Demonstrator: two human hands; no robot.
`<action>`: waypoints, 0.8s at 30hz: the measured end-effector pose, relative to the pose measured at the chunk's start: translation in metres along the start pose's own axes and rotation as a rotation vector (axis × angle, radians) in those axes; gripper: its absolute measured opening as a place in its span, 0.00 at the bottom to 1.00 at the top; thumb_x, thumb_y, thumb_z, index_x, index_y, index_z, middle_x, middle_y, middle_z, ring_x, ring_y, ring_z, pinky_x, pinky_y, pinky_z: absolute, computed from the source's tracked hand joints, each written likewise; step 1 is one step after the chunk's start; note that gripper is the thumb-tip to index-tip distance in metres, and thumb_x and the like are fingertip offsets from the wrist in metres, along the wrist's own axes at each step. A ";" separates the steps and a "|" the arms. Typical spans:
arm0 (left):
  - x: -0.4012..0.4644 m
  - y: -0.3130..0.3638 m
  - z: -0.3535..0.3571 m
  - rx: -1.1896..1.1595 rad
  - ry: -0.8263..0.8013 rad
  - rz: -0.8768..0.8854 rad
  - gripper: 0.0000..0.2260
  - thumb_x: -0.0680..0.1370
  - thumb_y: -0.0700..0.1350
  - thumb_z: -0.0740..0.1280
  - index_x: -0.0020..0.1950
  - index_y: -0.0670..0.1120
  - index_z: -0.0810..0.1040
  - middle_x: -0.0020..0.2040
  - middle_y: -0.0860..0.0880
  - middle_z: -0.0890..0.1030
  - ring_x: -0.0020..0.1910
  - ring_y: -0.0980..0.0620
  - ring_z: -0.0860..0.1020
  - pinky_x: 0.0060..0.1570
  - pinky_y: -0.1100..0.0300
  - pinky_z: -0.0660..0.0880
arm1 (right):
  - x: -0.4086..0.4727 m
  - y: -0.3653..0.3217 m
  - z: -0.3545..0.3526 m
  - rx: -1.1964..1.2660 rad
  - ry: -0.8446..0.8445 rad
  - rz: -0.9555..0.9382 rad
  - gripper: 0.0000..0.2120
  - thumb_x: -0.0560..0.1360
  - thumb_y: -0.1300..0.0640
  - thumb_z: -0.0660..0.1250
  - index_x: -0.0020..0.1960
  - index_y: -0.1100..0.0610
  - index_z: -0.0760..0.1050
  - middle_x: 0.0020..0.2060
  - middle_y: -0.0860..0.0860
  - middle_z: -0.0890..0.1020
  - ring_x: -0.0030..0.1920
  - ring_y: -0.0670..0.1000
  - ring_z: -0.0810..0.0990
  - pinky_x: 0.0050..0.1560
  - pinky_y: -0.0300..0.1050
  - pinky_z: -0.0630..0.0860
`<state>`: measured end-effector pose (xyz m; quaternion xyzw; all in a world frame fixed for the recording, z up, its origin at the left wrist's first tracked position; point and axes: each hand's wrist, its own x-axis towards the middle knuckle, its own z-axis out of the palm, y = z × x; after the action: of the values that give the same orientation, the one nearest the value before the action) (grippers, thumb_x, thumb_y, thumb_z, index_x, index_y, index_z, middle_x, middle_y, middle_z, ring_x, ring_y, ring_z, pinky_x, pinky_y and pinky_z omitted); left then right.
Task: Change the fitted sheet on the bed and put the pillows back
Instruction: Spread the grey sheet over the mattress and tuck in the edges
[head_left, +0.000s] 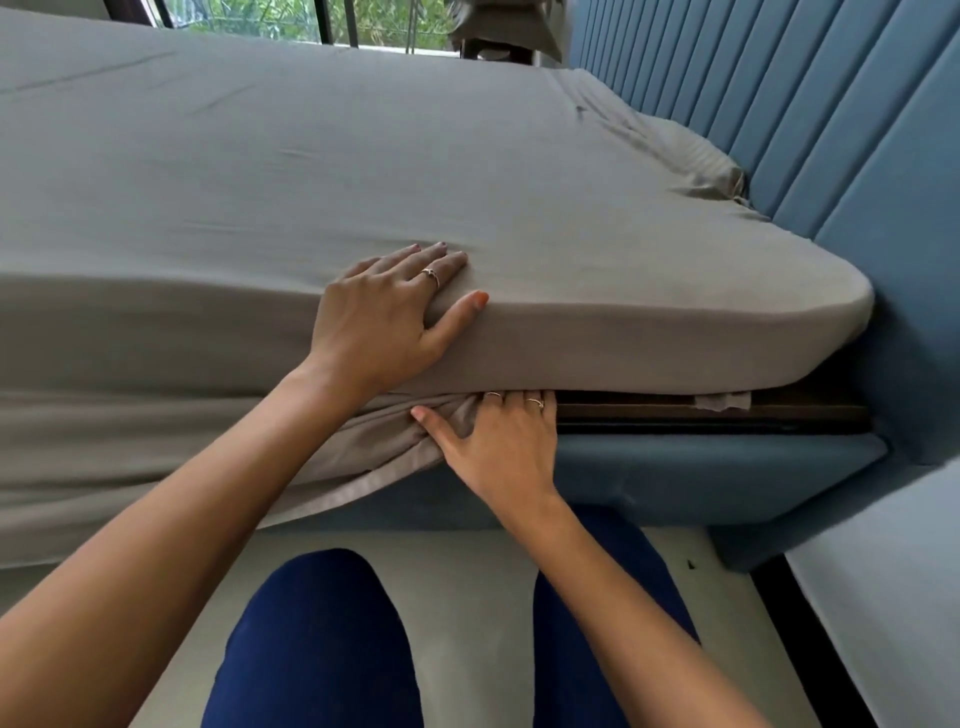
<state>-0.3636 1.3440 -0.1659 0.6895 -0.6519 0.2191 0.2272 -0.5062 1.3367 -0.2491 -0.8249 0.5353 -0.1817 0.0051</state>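
Observation:
A taupe fitted sheet (311, 171) covers the mattress, stretched over the near corner by the headboard. My left hand (387, 317) grips the mattress's side edge, fingers flat on top and thumb on the side, and the mattress is raised a little off the frame there. Below it, my right hand (501, 441) pushes the sheet's loose gathered hem (374, 452) under the mattress; its fingertips are hidden in the gap. A scrap of the hem (724, 401) hangs out near the corner. A striped pillow (680, 150) lies against the headboard.
The blue padded headboard (779, 93) runs along the right. The blue bed frame (701, 478) and a dark slat base show under the raised mattress. A pale surface (883, 597) stands at the lower right. My knees are close to the bed on a light floor.

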 end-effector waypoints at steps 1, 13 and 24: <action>0.000 0.000 -0.003 -0.020 -0.018 0.030 0.27 0.79 0.65 0.50 0.71 0.54 0.71 0.71 0.53 0.72 0.71 0.53 0.68 0.68 0.53 0.63 | 0.000 0.002 -0.001 0.031 -0.014 -0.015 0.44 0.69 0.24 0.49 0.46 0.63 0.81 0.42 0.59 0.84 0.51 0.59 0.81 0.63 0.55 0.71; -0.099 -0.060 -0.027 0.226 0.068 0.082 0.26 0.81 0.54 0.58 0.78 0.50 0.56 0.78 0.47 0.55 0.78 0.47 0.51 0.74 0.43 0.46 | -0.059 0.048 0.002 0.201 0.113 -0.520 0.27 0.82 0.42 0.52 0.72 0.58 0.67 0.71 0.53 0.68 0.73 0.49 0.64 0.74 0.49 0.59; -0.087 -0.081 -0.011 0.176 0.033 0.035 0.24 0.83 0.55 0.52 0.78 0.51 0.54 0.78 0.48 0.55 0.78 0.49 0.50 0.75 0.46 0.46 | -0.033 -0.010 0.015 0.082 0.051 -0.381 0.41 0.76 0.30 0.45 0.71 0.61 0.68 0.68 0.57 0.72 0.71 0.53 0.68 0.75 0.49 0.55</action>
<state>-0.2873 1.4238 -0.2115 0.6917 -0.6381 0.2907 0.1726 -0.5046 1.3676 -0.2703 -0.9056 0.3614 -0.2218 -0.0092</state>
